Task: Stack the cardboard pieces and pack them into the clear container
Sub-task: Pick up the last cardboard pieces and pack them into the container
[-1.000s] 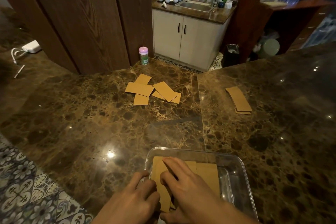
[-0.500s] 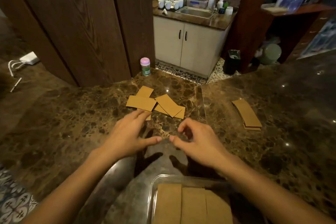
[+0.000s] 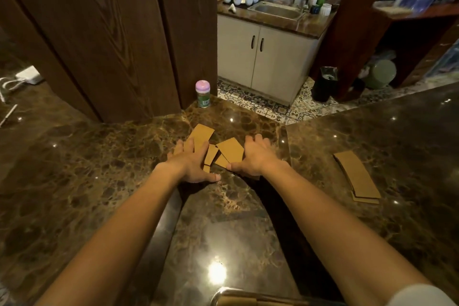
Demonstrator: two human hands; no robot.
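Your fingers are spread and flat on both hands, palms down, pressing on a loose scatter of cardboard pieces [image 3: 229,150] from either side. From the single head view, looking forward and down, take that scatter as the landmark: it lies on the dark brown marble counter [image 3: 87,181], far out in front of you at full arm's reach. Your left hand [image 3: 191,164] rests on the scatter's left side, fingers covering part of a long piece that points away from you, thumb stretched toward the centre along the near edge. Your right hand [image 3: 253,159] rests on the scatter's right side, fingers splayed over the far right edge, thumb lying on the near corner of the pieces. Neither hand grips anything; both lie flat on top. Between the two hands, several overlapping tan pieces show at different angles. Well to the right of the scatter, a neat stack of cardboard [image 3: 357,176] lies on the counter, apart from both hands. Well on the near side of the scatter, at the bottom edge of the picture, you can see the rim of the clear container [image 3: 223,292] with tan cardboard inside. Beyond the scatter, at the counter's far edge, stands a small bottle with a pink cap [image 3: 203,93].
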